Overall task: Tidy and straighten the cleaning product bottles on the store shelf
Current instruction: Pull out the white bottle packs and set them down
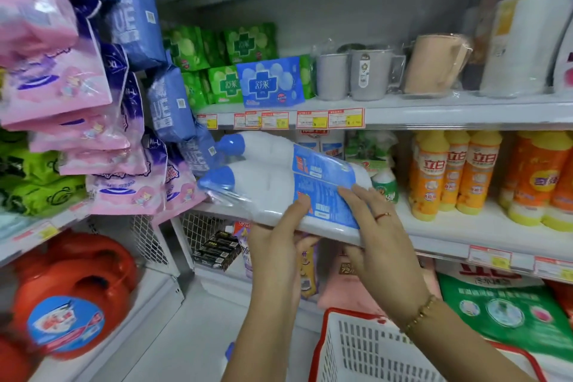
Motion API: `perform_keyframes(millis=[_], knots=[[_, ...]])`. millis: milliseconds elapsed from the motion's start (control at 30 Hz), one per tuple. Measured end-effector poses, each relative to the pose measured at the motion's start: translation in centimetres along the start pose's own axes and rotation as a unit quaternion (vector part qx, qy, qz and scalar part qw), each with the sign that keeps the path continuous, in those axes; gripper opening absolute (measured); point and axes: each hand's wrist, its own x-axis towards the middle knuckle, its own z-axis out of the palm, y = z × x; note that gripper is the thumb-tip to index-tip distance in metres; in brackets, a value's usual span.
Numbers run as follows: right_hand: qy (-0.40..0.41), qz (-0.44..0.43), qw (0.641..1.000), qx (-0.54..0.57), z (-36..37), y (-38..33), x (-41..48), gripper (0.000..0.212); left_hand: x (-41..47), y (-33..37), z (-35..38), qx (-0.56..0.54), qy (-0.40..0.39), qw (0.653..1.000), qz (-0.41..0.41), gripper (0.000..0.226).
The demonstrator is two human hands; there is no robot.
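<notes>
1. Twin-pack of blue-capped white bottles (273, 177) is held tilted at the middle shelf (465, 228) edge, caps toward ten o'clock.
2. Left hand (276, 245) and right hand (384, 236) both grip its base end.
3. Advice: swing the caps to twelve o'clock, then seat the base flat.

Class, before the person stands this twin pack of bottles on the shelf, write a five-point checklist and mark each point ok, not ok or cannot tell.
1. Firm hold: the left hand and the right hand both hold the twin pack: ok.
2. Pack upright: it lies tilted, blue caps pointing left: not ok.
3. Plastic wrap whole: too blurred: cannot tell.
4. Free spot on the shelf behind the pack: hidden by the pack: cannot tell.
5. Neighbouring yellow bottles standing straight: ok.
</notes>
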Motion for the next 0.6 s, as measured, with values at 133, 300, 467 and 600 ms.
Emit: perform_keyframes(millis=[133,300,467,600], knots=[[0.052,0.051,0.982,0.176,-0.4,-1.0,0.4,0.071,-0.8,0.8,0.0,0.068,-0.061,0.993,0.073,0.071],[0.0,0.178,0.886,0.428,0.6,-2.9,-1.2,0.047,-1.7,0.1,0.0,0.199,-0.066,0.97,0.126,0.094],[-0.107,0.289,0.71,0.633,1.9,-2.1,-3.6,0.06,1.7,3.4,-4.5,0.303,0.016,0.941,0.153,0.051],[-0.193,0.32,0.61,0.699,1.3,-1.6,-4.4,0.072,2.6,4.6,-7.6,0.278,-0.071,0.958,0.01,0.052]])
